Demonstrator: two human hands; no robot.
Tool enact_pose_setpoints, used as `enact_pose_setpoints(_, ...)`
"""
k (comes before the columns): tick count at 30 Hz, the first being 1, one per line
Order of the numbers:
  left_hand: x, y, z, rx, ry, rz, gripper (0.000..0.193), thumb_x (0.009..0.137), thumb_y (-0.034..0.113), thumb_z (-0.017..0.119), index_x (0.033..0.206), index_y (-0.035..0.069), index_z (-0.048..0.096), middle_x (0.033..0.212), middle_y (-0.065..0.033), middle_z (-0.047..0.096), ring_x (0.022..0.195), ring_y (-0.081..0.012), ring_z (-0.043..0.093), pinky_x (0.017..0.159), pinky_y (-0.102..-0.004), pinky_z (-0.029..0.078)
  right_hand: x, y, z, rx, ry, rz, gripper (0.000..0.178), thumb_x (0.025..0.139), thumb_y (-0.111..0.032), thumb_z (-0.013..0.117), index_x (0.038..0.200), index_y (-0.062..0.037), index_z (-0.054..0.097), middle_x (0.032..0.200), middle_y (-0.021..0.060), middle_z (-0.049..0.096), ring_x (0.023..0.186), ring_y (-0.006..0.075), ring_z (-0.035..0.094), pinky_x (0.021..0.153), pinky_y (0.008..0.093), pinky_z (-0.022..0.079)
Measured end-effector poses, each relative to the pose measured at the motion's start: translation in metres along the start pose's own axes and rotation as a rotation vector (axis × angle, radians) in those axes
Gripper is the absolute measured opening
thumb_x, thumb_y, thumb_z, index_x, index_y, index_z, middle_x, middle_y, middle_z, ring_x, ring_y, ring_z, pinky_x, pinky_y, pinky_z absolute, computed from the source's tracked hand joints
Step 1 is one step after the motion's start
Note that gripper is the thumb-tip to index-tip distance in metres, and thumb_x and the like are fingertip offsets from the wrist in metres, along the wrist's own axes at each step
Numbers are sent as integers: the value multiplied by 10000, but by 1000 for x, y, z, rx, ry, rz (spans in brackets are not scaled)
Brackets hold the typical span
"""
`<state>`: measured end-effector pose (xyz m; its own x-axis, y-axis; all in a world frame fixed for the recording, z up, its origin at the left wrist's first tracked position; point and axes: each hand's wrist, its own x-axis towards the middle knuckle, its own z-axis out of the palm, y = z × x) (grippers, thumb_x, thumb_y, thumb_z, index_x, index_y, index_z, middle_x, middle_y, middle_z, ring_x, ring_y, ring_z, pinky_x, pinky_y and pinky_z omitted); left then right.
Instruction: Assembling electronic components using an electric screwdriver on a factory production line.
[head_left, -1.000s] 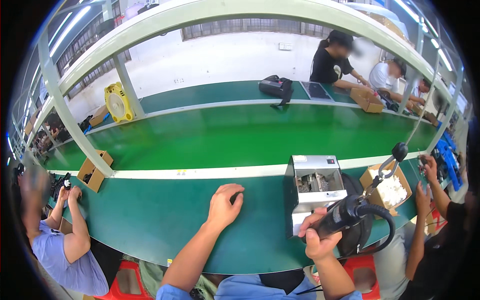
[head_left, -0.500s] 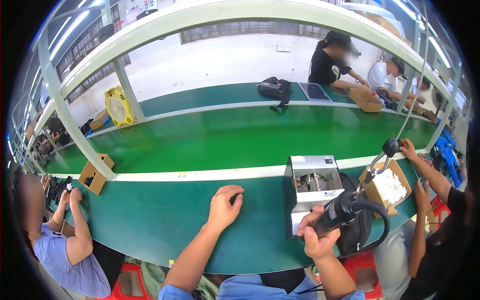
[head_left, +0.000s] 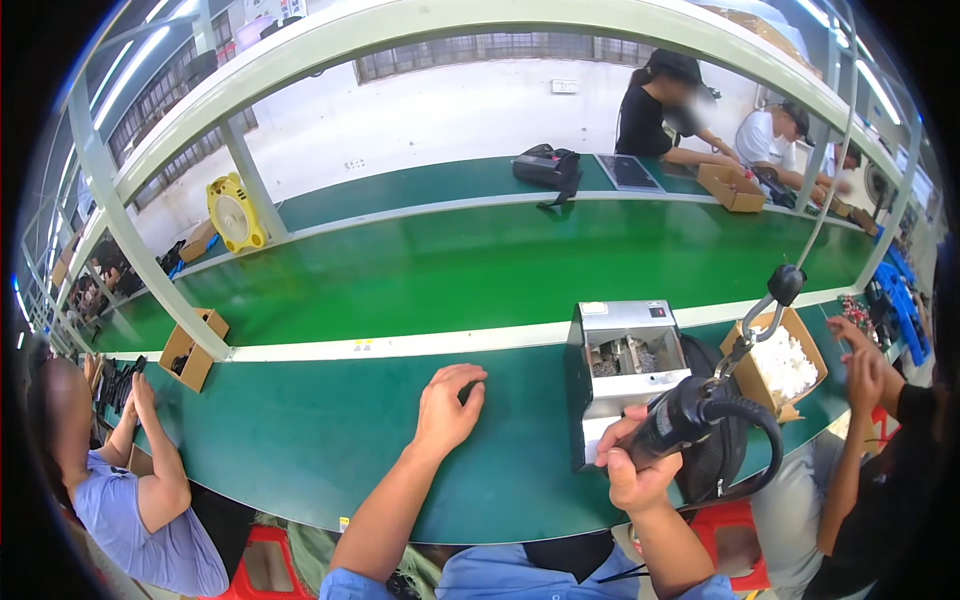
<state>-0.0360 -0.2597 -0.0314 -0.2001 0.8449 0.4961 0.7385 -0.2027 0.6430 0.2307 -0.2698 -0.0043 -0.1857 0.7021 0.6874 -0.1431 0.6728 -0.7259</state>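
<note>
My right hand [head_left: 640, 470] is wrapped around the dark body of a black electric screwdriver [head_left: 668, 428], which hangs by a metal hook from a cord; a thick black cable loops off its rear end. Just beyond that hand stands a silver, open-topped screw feeder [head_left: 628, 342] with metal parts inside. My left hand [head_left: 448, 408] rests on the green tabletop [head_left: 310, 440], fingers curled toward the thumb. Something small and dark shows between them, too small to name. The screwdriver's tip is hidden by my right hand.
A cardboard box of white pieces [head_left: 788, 362] stands right of the feeder, beside a black bag [head_left: 722, 455]. Another cardboard box [head_left: 195, 350] sits at the left by the frame post. Co-workers sit close on both sides. A green belt [head_left: 420, 275] runs behind the white rail.
The co-worker on the right has drawn a hand back from near the hook. The person on the left has lowered their hands toward black parts. My hands have hardly moved.
</note>
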Motion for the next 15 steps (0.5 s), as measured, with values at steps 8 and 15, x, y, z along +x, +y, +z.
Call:
enact_pose_setpoints(8,0,1,-1,-6,-20,-12,171,794,71,632,951,35,689,1022,-117,681,1024,-284,612,903,-371,481,3,-3,5,42,36,-2,476,859,-200,614,1198,43,384,699,105,575,571,123,537,543,239,438)
enact_pose_setpoints(15,-1,0,-2,0,-29,-4,169,796,75,627,948,28,683,1041,-120,676,1038,-290,607,910,-378,479,5,-6,8,48,66,-5,469,864,-208,607,1194,45,389,695,102,572,564,122,528,544,239,433)
